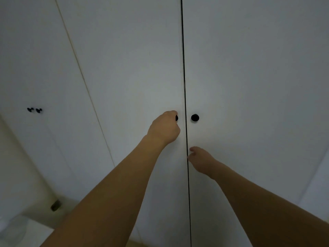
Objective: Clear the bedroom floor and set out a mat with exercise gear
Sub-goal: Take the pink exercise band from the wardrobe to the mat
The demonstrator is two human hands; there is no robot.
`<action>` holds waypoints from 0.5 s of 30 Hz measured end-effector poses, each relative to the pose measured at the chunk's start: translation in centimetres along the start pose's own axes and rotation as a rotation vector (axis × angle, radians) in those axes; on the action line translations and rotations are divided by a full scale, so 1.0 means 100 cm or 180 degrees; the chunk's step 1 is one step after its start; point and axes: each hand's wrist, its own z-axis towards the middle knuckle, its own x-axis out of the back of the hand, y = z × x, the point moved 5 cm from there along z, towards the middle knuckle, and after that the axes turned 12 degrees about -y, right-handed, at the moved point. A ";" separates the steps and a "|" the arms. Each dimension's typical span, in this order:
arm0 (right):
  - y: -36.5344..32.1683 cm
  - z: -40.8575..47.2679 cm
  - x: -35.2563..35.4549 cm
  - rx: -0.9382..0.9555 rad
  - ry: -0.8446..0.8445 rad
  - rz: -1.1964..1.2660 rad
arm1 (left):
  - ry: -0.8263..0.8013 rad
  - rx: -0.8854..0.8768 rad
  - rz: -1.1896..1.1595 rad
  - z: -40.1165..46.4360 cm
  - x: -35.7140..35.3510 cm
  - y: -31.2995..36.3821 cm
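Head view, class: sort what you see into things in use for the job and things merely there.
In use: left hand gripping left knob; right hand below right knob; wardrobe doors.
Merely there: two far knobs; floor stopper.

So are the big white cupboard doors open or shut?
Shut. The two white cupboard doors meet flush along a thin dark seam. The left hand grips one round black knob, not yet pulling.
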 end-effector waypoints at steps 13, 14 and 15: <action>-0.035 -0.040 -0.051 0.0456 -0.0618 0.0081 | 0.0605 -0.1224 0.2555 -0.123 0.022 -0.007; -0.037 -0.045 -0.052 0.0472 -0.0650 0.0030 | 0.0438 -0.1349 0.2880 -0.127 0.017 -0.003; -0.040 -0.049 -0.053 0.0476 -0.0671 -0.0039 | 0.0258 -0.1382 0.3159 -0.130 0.011 0.000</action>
